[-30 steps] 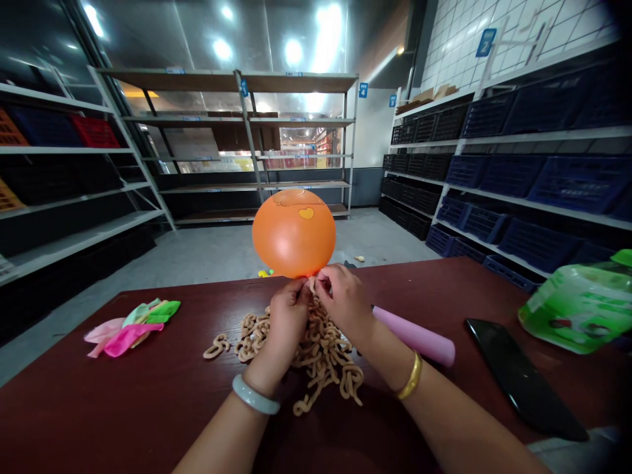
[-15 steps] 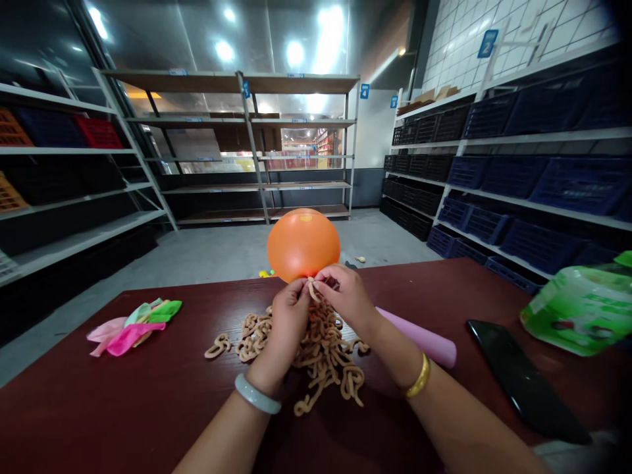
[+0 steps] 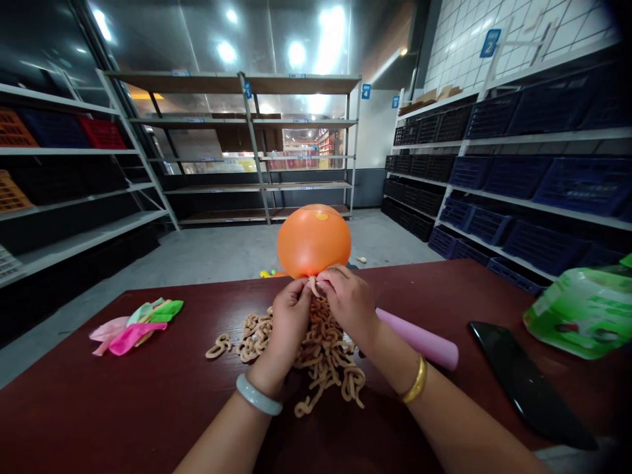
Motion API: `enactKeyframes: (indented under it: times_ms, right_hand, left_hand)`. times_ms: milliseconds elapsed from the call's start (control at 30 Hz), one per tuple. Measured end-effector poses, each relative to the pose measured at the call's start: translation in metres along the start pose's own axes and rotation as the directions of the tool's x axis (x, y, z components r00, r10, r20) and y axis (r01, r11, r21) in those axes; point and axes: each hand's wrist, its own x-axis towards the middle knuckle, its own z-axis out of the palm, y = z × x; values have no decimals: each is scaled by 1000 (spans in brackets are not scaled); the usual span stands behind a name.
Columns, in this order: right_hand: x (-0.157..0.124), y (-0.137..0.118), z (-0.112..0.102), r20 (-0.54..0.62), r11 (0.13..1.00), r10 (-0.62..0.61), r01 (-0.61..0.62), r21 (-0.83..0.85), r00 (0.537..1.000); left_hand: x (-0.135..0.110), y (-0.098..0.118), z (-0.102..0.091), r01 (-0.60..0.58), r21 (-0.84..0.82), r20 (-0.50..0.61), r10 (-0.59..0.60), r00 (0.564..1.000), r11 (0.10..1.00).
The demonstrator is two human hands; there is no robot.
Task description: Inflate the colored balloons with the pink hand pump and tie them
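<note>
An inflated orange balloon (image 3: pixel 313 240) stands above the far middle of the dark red table (image 3: pixel 123 408). My left hand (image 3: pixel 289 316) and my right hand (image 3: pixel 348 299) meet at its neck, both pinched closed on the neck and a small tan clip between them. Under my hands lies a heap of tan plastic clips (image 3: pixel 316 352), partly hidden by my wrists.
Uninflated pink and green balloons (image 3: pixel 135 319) lie at the left. A pink tube (image 3: pixel 419 339) lies right of the heap, then a black phone (image 3: pixel 528 385) and a green plastic bag (image 3: pixel 582 313). Metal shelving and blue crates line the room.
The balloon has dropped lower and shifted right, turning so its printed mark faces upward. My hands stay pinched at its neck, slightly further right.
</note>
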Motion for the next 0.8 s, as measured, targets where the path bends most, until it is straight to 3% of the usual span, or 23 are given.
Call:
enactKeyframes:
  times_ms: [167,300,533,800]
  right_hand:
    - [7,8,0,-12,961,1,2,277,1000]
    - [12,13,0,9,869,116,-106,483,993]
    - [14,12,-9,117,873,192,-224,434,974]
    - [13,11,-5,174,820,281,-331,468,944]
  left_hand:
    - [0,6,3,148,-256,71,-135,988,955]
    - [-1,6,5,236,-363,139,-198,970,901]
    - [-2,-4,1,78,-151,105,-63,992,985]
    - [-6,-1,2,-104,3,23,103,994,995]
